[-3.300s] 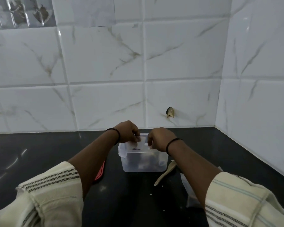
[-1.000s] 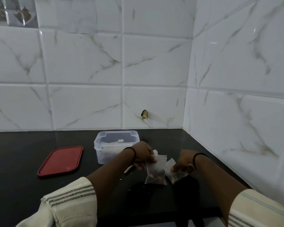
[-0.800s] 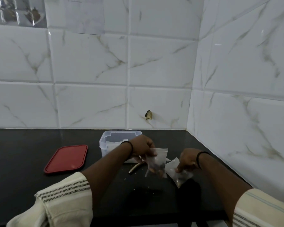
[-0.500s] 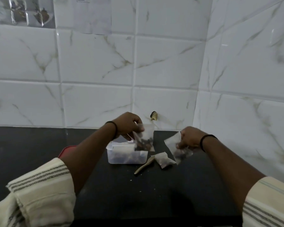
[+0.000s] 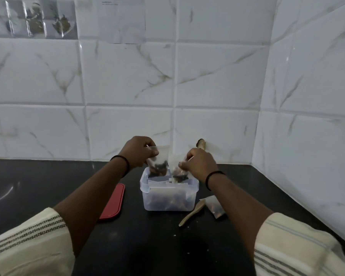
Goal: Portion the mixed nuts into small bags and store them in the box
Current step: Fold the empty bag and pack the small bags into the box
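The box (image 5: 168,193) sits open on the dark counter (image 5: 48,186) directly beneath both of your hands, so the move ahead looks like a straight drop rather than a reach. Your left hand (image 5: 138,153) pinches the top edge of one filled bag (image 5: 157,165), which hangs upright with its long axis vertical and its nut-heavy bottom just over the far left part of the box's opening. Your right hand (image 5: 200,163) grips a second bag (image 5: 178,172) the same way, its bottom at or just inside the rim on the far right part; whether it touches the bags already inside, you cannot tell from here. Neither hand is clearly nearer; both bags hang side by side, close together. Judging by the dark contents showing through the wall, the box is already partly filled, so lower each bag beside the other. Outward from your right hand, toward you and just right of the box, a third bag (image 5: 214,207) lies flat, not yet stored, beside the wooden spoon (image 5: 192,215). Below your left forearm, the red lid (image 5: 113,202) lies just left of the box.
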Motion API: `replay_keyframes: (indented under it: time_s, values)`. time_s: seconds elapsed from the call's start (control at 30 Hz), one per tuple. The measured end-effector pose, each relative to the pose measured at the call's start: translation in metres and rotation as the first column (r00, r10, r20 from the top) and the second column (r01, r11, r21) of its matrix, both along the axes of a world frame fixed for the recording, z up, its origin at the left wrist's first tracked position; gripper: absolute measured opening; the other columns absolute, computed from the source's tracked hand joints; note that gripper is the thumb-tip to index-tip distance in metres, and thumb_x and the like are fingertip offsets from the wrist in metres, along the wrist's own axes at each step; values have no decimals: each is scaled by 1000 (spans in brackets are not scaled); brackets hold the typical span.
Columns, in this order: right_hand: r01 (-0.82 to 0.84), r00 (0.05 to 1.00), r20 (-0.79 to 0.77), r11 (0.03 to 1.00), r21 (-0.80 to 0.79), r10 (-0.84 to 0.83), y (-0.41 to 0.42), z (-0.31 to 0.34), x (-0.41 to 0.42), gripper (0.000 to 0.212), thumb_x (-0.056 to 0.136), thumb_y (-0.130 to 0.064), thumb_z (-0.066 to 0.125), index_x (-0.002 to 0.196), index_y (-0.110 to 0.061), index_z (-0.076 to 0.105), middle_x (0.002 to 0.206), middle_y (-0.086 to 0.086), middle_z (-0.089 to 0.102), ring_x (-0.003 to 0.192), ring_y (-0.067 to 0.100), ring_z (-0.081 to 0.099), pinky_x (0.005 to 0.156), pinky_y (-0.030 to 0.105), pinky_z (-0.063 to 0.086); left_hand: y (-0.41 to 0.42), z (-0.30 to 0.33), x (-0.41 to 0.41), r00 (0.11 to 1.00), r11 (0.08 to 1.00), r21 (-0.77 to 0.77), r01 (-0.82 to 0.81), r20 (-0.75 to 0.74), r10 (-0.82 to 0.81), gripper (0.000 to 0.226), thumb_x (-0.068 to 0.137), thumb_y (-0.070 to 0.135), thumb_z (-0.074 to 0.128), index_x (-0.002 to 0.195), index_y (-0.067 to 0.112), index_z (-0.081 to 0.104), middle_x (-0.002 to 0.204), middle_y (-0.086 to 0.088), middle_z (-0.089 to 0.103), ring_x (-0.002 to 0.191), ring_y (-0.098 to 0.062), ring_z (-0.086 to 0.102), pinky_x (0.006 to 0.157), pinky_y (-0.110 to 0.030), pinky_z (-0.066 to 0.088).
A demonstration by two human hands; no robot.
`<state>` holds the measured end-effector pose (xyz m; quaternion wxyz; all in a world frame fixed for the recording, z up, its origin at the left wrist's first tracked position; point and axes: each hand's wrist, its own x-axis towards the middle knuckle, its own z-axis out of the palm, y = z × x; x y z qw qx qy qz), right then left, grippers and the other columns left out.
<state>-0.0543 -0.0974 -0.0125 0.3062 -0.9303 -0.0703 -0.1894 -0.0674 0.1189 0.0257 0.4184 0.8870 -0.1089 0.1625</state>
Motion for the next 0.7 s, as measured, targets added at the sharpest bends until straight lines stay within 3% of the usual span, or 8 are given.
replay_keyframes:
  time_s: [0.07,0.13,0.23,0.3,0.43,0.53,0.7]
  values:
    - [103,994,3,967,-232,-105,6,-12,10,39,82,-40,75,106,-17,56,101,3,65,97,26,60,81,35,46,3,-4,5,999,1000,21,19,-31,-19,6,87,15,67,82,13,67,80,-7,73,60,-15,62,51,-25,48]
    - [211,976,128,894,-394,-174,10,-22,19,39,86,-36,71,112,-17,51,108,6,64,105,28,57,84,37,44,6,-11,13,998,998,50,26,-57,-23,6,86,14,67,80,13,67,79,-7,73,57,-13,62,52,-25,48]
    - [120,982,180,928,-354,-59,15,-30,25,19,92,-36,64,99,-19,59,98,4,68,97,25,60,79,35,44,8,-22,25,998,997,68,22,-68,-17,7,86,12,68,79,13,67,75,-7,72,52,-10,63,51,-26,49]
    - [15,994,102,919,-394,28,19,-35,26,26,97,-43,53,90,-22,64,96,3,70,95,25,63,80,35,43,6,-28,33,998,997,77,22,-63,-17,7,86,12,68,79,13,67,72,-5,71,52,-11,63,49,-23,48]
    - [-50,996,-92,872,-486,6,17,-41,35,35,101,-40,36,105,-24,68,117,-1,67,109,25,60,92,43,33,3,-38,47,996,996,84,42,-80,-35,9,84,10,68,76,14,68,71,-5,70,54,-14,63,50,-26,49]
    - [-24,997,-73,923,-384,-5,15,-45,38,32,101,-36,34,100,-23,64,113,0,66,107,26,59,90,44,29,1,-41,52,993,998,47,51,-112,-46,7,86,12,67,79,13,68,73,-5,70,57,-14,63,49,-24,48]
    - [105,974,195,994,44,-112,16,-62,36,49,96,-44,19,93,-24,64,86,-5,70,89,18,61,89,40,33,-5,-44,61,986,999,-1,34,-164,-33,5,88,13,69,86,9,69,77,-8,70,60,-18,63,52,-26,54]
